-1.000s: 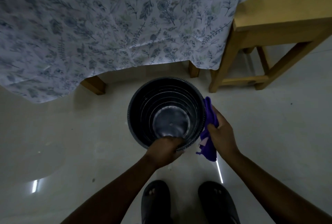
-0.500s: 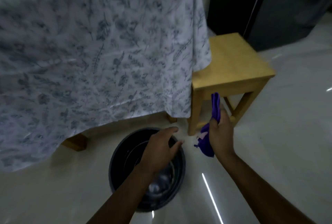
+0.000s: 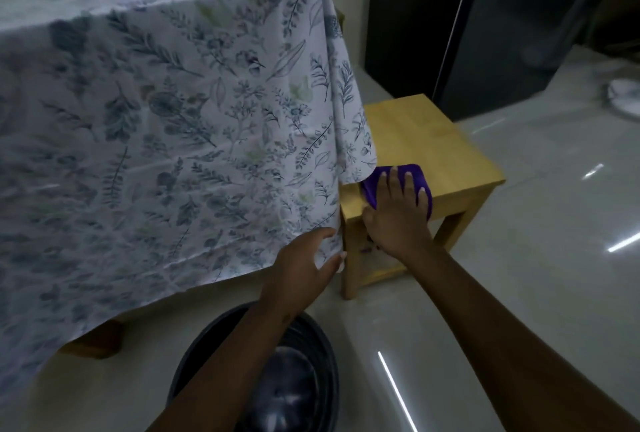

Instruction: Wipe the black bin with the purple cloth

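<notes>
Head view: right hand (image 3: pixel 398 213) pressed flat, fingers spread, palm down on the purple cloth (image 3: pixel 420 182), not clenched, the cloth pinned rather than grasped. Purple cloth spread on the near left part of the wooden stool (image 3: pixel 433 140) top, one edge draped over the stool's front rim, its left end tucked just under the hanging corner of the floral tablecloth (image 3: pixel 180 126). Left hand (image 3: pixel 304 269) open, fingers loosely curled, holding nothing, fingertips touching or just beside the lower edge of the tablecloth; contact not clear. Black bin (image 3: pixel 311 376) upright on the pale glossy floor (image 3: pixel 519 258) at the bottom of the frame, well apart from the cloth, its round rim and shiny inside partly hidden by the left forearm crossing above it. Stool just beside the draped table, to its right. Dark panels (image 3: pixel 519 26) behind the stool. 1 wooden table leg (image 3: pixel 93 341) visible under the tablecloth hem, left of the bin.
</notes>
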A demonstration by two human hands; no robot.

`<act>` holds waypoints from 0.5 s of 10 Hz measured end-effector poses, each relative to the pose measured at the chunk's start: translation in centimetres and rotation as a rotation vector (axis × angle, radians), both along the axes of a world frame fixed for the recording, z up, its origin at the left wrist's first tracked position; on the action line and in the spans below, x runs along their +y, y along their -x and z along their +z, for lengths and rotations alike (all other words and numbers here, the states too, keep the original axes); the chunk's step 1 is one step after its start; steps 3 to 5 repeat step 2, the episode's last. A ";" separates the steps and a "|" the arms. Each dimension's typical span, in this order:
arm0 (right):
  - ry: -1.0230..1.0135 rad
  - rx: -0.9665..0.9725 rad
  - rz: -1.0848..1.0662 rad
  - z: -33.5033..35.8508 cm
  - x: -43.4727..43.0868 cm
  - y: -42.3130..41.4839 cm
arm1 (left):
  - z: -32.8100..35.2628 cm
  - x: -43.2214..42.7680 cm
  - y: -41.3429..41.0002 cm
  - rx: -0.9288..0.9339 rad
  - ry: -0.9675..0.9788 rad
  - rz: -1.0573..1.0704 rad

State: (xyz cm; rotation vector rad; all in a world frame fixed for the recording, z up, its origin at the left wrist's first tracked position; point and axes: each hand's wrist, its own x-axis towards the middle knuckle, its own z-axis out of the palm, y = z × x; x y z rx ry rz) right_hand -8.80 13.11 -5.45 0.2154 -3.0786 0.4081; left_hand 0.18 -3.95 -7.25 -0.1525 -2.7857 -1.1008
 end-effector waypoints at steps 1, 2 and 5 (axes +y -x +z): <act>-0.018 -0.065 0.071 1.0 1.3 0.0 | 1.1 -0.3 0.3 -0.025 0.012 0.003; 0.072 -0.127 0.097 2.5 2.0 -0.4 | 2.8 -0.4 -0.2 -0.035 0.002 0.020; 0.072 -0.127 0.097 2.5 2.0 -0.4 | 2.8 -0.4 -0.2 -0.035 0.002 0.020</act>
